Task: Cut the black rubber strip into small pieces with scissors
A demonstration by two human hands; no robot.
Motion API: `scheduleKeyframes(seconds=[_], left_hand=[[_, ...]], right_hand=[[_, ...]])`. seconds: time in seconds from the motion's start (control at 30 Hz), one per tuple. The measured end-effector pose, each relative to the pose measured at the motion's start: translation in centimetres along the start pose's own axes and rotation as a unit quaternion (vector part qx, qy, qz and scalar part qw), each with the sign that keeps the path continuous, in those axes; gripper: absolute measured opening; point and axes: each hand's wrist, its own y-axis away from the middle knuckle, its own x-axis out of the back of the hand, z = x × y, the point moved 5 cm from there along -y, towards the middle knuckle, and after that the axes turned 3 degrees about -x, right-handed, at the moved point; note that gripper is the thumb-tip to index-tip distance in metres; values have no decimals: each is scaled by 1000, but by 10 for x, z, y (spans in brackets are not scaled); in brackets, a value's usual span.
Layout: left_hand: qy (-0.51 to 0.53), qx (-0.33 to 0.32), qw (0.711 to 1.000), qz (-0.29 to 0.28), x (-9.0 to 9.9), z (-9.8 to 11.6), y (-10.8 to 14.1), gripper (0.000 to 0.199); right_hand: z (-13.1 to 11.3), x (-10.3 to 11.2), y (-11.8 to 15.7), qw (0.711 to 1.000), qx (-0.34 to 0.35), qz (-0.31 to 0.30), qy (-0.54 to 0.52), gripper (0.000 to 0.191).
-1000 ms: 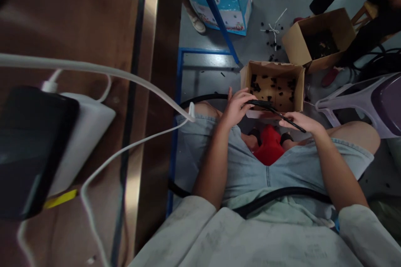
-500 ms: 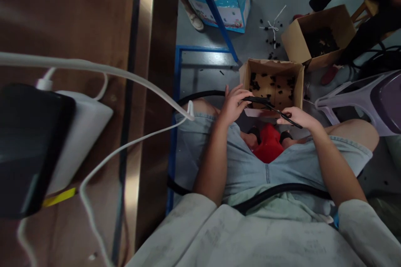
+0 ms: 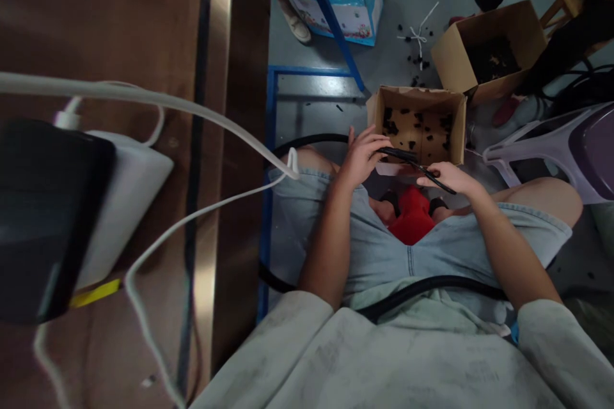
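My left hand (image 3: 363,154) is closed around a long black rubber-like strip or hose (image 3: 314,140), whose end sticks out past the fingers over the near edge of a cardboard box (image 3: 378,116). My right hand (image 3: 449,179) grips black-handled scissors (image 3: 437,183). Their blades point left and meet the end of the strip; whether the blades are apart is too small to tell. Small black cut pieces (image 3: 416,118) lie scattered on the box's bottom. Another length of black hose (image 3: 426,284) runs across my lap.
A red stool (image 3: 411,220) shows between my legs. Behind stands a second cardboard box (image 3: 448,57) with black pieces, near a seated person. A lilac plastic chair (image 3: 551,140) is at right. On the left are a wooden table (image 3: 144,332), a power bank (image 3: 125,204) and white cables.
My right hand has moved a little left with the scissors, closer to my left hand. The left hand keeps its hold on the strip, and the view has shifted slightly.
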Motion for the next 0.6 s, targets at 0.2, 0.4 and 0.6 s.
scheduleKeyframes(seconds=[0.2,0.4,0.6], left_hand=[[-7,2,1000,-8,-4,1,0,31],[-5,0,1000,-8,-4,2,1,31],[-10,-10,1000,-22,-7,7,0,31]], right_hand=[[2,3,-1,1000,1,9,13,66],[5,2,-1,1000,-11,15,26,67],[4,1,-2,1000,0,3,30,67]])
